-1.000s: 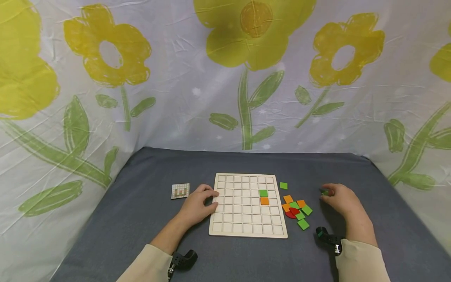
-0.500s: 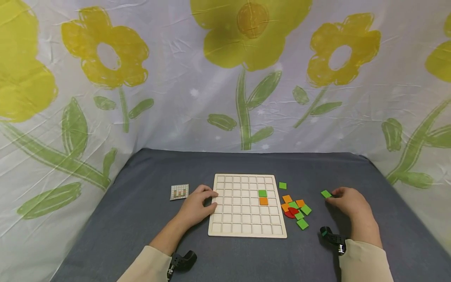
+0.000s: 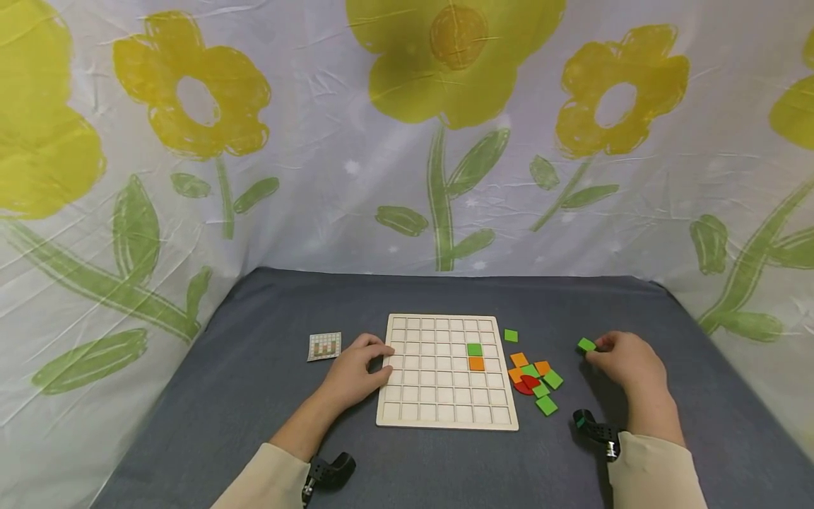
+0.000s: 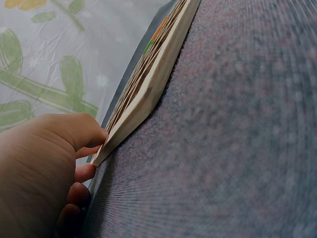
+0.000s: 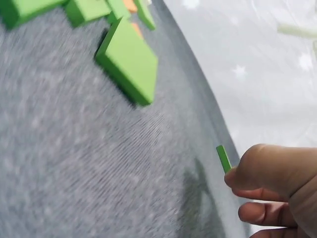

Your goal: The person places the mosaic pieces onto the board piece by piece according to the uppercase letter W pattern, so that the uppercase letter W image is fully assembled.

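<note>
A pale wooden grid board (image 3: 439, 389) lies on the cloth, with one green tile (image 3: 474, 349) and one orange tile (image 3: 477, 363) in neighbouring cells. My left hand (image 3: 357, 367) holds the board by its left edge; in the left wrist view the thumb and fingertips meet the board's rim (image 4: 151, 94). Right of the board, my right hand (image 3: 629, 360) pinches a green square tile (image 3: 586, 345) between thumb and fingers, its thin edge showing in the right wrist view. Between board and right hand lies a loose pile of green tiles (image 3: 546, 405), orange tiles (image 3: 519, 360) and red rounded pieces (image 3: 526, 384).
A small printed card (image 3: 324, 346) with a grid pattern lies left of the board. One green tile (image 3: 511, 336) sits apart, close to the board's upper right corner. The dark cloth (image 3: 445, 466) covers the table, and a flowered curtain (image 3: 318, 141) hangs behind it.
The green tile in my right hand has turned from mostly covered by the fingers to plainly showing at the fingertips. The right hand shifted slightly right, then back left; the left hand has stayed put.
</note>
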Available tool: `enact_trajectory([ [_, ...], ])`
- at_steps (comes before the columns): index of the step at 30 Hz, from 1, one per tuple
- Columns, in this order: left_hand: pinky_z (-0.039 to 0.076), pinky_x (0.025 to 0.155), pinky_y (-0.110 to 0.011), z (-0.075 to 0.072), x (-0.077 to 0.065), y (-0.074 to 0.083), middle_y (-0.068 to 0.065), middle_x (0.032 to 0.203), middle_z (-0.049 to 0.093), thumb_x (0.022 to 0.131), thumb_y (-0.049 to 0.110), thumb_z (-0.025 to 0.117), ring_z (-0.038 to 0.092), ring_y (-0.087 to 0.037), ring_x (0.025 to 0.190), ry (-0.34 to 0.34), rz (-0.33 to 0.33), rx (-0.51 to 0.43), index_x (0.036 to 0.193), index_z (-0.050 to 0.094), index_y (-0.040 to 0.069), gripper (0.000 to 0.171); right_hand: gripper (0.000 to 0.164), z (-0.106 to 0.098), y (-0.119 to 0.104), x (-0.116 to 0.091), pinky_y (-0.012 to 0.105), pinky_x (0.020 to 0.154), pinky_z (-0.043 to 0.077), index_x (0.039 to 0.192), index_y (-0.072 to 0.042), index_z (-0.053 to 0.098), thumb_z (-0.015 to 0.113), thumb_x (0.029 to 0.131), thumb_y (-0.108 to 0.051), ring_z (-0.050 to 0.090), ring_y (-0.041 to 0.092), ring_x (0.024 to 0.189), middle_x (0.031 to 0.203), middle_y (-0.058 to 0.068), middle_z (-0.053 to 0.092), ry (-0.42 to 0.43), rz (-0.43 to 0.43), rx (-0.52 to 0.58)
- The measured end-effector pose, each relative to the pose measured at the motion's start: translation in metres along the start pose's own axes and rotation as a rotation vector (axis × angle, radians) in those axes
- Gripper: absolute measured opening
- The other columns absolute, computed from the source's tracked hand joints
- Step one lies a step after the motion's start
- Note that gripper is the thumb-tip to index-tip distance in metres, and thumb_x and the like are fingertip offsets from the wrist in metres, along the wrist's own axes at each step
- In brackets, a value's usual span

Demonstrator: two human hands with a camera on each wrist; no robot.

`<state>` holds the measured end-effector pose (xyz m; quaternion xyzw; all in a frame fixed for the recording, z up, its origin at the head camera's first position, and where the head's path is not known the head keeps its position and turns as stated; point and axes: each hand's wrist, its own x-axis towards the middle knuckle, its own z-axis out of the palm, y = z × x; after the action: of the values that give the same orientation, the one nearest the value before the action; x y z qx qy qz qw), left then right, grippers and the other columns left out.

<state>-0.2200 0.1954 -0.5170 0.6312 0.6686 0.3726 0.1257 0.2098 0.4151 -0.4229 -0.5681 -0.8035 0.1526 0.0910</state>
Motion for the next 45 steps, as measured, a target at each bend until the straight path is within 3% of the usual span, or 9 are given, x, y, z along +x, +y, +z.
enact_trajectory([
  [11, 0.049, 0.083, -0.042, 0.0, 0.0, 0.001, 0.003, 0.118, 0.059, 0.094, 0.017, 0.074, 0.058, -0.014, 0.094, 0.001, 0.003, -0.011, 0.121, 0.075, 0.015, 0.028, 0.042, -0.004, -0.024, -0.003, 0.058, 0.079, 0.048, 0.119, 0.003, 0.069, 0.073, 0.09, -0.028, 0.061, 0.041, 0.096, 0.112, 0.026, 0.064, 0.021, -0.067, 0.019],
  [19, 0.049, 0.083, -0.042, -0.002, 0.0, 0.003, 0.002, 0.118, 0.059, 0.094, 0.018, 0.075, 0.059, -0.015, 0.095, 0.0, -0.001, -0.006, 0.122, 0.075, 0.014, 0.028, 0.036, -0.009, -0.056, -0.01, 0.052, 0.073, 0.049, 0.118, 0.0, 0.071, 0.073, 0.091, -0.023, 0.06, 0.036, 0.093, 0.106, 0.02, 0.063, 0.052, -0.203, 0.027],
  [31, 0.049, 0.084, -0.042, 0.001, 0.0, 0.0, 0.002, 0.119, 0.059, 0.094, 0.018, 0.075, 0.059, -0.015, 0.096, 0.0, -0.012, -0.005, 0.122, 0.075, 0.015, 0.028, 0.029, 0.001, -0.088, -0.013, 0.04, 0.065, 0.042, 0.116, -0.004, 0.072, 0.074, 0.091, -0.02, 0.049, 0.023, 0.076, 0.096, 0.008, 0.058, -0.031, -0.326, 0.06],
  [37, 0.049, 0.085, -0.043, 0.0, 0.0, 0.001, 0.002, 0.118, 0.059, 0.093, 0.018, 0.075, 0.059, -0.016, 0.096, 0.001, -0.014, -0.007, 0.122, 0.075, 0.015, 0.029, 0.026, 0.011, -0.101, -0.014, 0.037, 0.062, 0.041, 0.113, -0.006, 0.072, 0.076, 0.09, -0.018, 0.047, 0.02, 0.069, 0.09, 0.005, 0.054, -0.117, -0.375, 0.101],
  [45, 0.049, 0.084, -0.043, -0.001, 0.0, 0.004, 0.001, 0.118, 0.059, 0.094, 0.019, 0.075, 0.059, -0.017, 0.096, -0.004, -0.016, -0.01, 0.121, 0.075, 0.014, 0.028, 0.02, 0.021, -0.115, -0.019, 0.036, 0.062, 0.041, 0.104, -0.009, 0.074, 0.079, 0.086, -0.015, 0.048, 0.018, 0.07, 0.084, 0.005, 0.056, -0.15, -0.47, 0.11],
])
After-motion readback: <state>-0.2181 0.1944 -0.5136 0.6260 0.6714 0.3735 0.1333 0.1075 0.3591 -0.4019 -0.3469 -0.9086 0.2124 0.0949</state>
